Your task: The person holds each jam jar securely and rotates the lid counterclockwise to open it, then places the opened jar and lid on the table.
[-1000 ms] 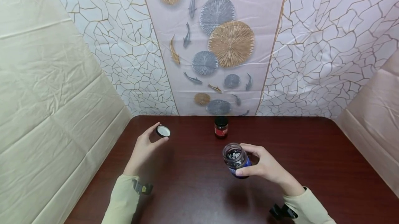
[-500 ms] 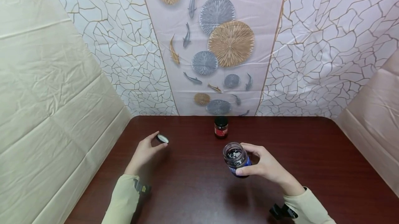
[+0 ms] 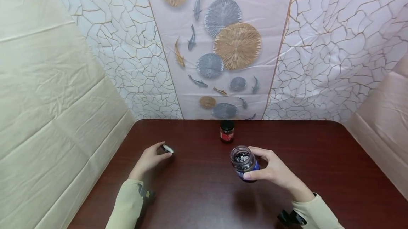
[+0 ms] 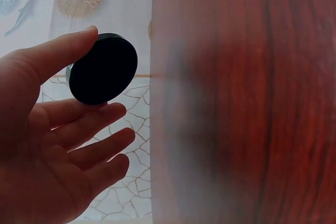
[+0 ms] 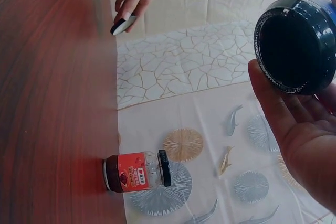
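My left hand [image 3: 149,159] pinches a round jar lid [image 3: 167,148] between thumb and fingers, low over the left part of the table. The lid's white inside faces up and right in the head view; its black top [image 4: 104,69] fills the left wrist view. On the right, my right hand [image 3: 272,169] grips an open glass jar [image 3: 244,165] with a blue label and dark contents. That jar is held above the table, tilted, its mouth towards the head camera. The jar's dark base [image 5: 294,51] shows in the right wrist view.
A second jar [image 3: 227,135], with a red label and a black lid on it, stands upright near the back edge of the dark wooden table [image 3: 197,193]. Patterned cloth [image 3: 210,38] hangs behind the table, and pale cloth [image 3: 63,115] lines the left side.
My left hand has come down towards the table with the lid, which has tipped so its white inside shows narrower. The right hand and its jar have hardly moved.
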